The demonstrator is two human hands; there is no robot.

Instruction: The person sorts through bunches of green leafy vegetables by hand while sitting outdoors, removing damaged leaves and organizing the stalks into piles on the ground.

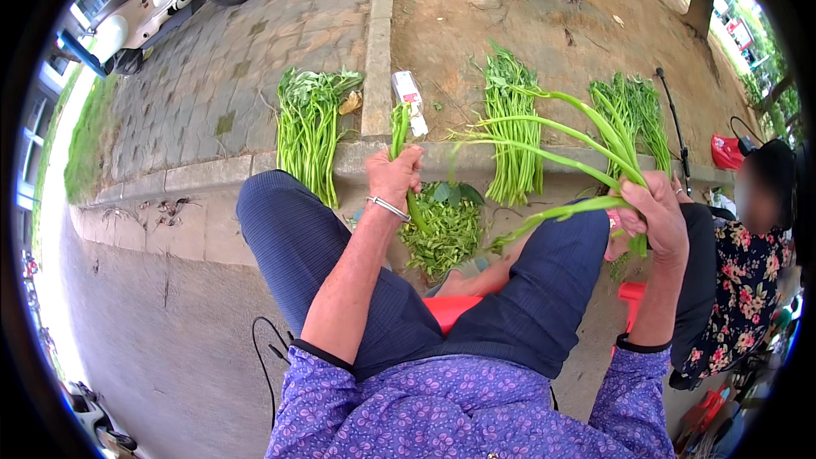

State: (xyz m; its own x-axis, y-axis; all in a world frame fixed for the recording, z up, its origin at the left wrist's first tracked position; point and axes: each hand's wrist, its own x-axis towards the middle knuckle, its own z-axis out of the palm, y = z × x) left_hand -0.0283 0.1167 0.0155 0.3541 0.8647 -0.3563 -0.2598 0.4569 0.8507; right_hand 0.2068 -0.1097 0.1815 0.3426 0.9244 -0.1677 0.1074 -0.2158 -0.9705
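Observation:
My left hand [393,177], with a silver bangle on its wrist, is closed round a short bundle of green stalks [399,129] that sticks out above and below the fist. Out to the right, over my knee, my right hand [659,212] grips several long green vegetable stalks [586,123], which fan out toward the upper left. Beneath my left hand, between my legs, lies a heap of picked green leaves [442,242]. Bunches of leafy stalks rest along the kerb: a left bunch [308,132], a middle bunch [514,140] and a right bunch [633,115].
A white carton [408,92] lies by the kerb [450,153]. I sit on a red stool [452,310]. At the right is another person in a floral top [739,306], near a black pole [673,119] and a red bag [727,153]. A scooter [161,8] stands upper left.

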